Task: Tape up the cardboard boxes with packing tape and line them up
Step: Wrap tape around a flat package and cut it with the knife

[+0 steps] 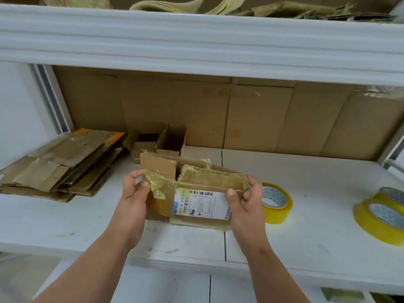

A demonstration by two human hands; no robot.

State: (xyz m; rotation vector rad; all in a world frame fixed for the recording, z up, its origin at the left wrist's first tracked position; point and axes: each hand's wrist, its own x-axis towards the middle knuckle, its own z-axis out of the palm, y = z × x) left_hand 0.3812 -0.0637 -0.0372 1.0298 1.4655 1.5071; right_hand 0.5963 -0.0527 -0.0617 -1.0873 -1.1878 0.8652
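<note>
Both our hands are on the box (196, 193) at frame centre, held just above the white shelf (306, 215). Left hand (134, 193) pinches its left edge, thumb on loose old tape. Right hand (244, 204) grips the right edge, thumb on the white label (203, 203), fingers curled behind. Box is flattened, worn, covered in yellowed tape, top flaps ragged.

Left of frame: stack (59, 162) of flattened cardboard on the shelf. Behind the box: two small open boxes (161, 143) side by side against the cardboard backing.

Right of the box: tape roll (275, 203) standing just beside our right hand. Far right edge: two more rolls (382, 215), overlapping, partly cut off by the frame.
</note>
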